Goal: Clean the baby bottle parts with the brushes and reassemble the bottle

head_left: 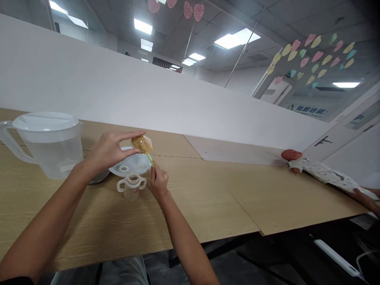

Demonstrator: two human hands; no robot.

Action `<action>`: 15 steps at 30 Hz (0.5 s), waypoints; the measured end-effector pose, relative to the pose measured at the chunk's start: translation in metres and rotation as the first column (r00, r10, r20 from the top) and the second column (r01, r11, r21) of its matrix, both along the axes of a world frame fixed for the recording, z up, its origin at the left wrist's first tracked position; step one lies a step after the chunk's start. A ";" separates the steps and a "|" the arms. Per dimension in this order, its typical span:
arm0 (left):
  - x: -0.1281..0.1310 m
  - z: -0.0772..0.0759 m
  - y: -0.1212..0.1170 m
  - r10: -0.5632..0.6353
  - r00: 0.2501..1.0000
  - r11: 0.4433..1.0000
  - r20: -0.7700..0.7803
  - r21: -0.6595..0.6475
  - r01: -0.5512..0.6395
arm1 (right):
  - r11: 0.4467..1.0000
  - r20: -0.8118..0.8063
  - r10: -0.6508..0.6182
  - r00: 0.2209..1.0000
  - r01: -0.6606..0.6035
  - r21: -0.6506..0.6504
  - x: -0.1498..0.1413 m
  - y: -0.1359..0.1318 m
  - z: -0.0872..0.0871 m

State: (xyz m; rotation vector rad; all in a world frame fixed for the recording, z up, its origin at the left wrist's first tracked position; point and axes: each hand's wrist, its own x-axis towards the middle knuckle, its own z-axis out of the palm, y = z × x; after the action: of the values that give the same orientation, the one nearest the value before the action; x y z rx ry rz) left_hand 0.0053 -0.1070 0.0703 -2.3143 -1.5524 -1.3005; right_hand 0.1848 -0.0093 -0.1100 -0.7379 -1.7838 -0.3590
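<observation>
My left hand (111, 148) is raised over the table, its thumb and fingers pinching a clear dome-shaped bottle cap (139, 142) from both sides. Yellow shows through the cap. Lower and to the right, my right hand (159, 180) grips a thin green-handled brush (150, 159). Its yellow head runs up into the cap, and its exact shape cannot be made out. Just below stands a small clear baby bottle (131, 190) with two side handles and an uncovered mouth, upright on the table. Behind it, a white bowl (114, 170) holds a pale ring (124, 169), partly covered by my left hand.
A large lidded plastic pitcher (56, 148) with clear contents stands at the left. Beside the bowl, a dark round dish (99, 178) is partly hidden by my left forearm. At the table's far right lies a doll (320, 170) in white cloth, with another person's hand (363, 200) touching it.
</observation>
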 end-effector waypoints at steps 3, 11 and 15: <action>0.002 -0.001 -0.002 0.040 0.999 0.999 -0.035 -0.006 -0.041 | 1.000 0.006 -0.004 1.000 0.004 -0.010 0.000 0.002 -0.003; 0.010 -0.001 -0.006 -0.070 0.994 0.994 -0.084 0.083 0.077 | 0.999 0.010 -0.042 0.999 0.042 -0.012 -0.001 0.008 -0.011; 0.023 -0.009 -0.004 -0.167 0.969 0.982 -0.182 0.061 0.181 | 0.987 0.007 -0.128 0.992 0.129 -0.097 -0.002 0.016 -0.013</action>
State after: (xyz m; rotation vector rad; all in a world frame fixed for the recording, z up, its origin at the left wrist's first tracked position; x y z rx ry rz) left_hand 0.0288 -0.1106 0.0608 -2.4863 -1.2485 -1.1295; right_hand 0.1828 0.0069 -0.1227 -0.9245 -1.7684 -0.3603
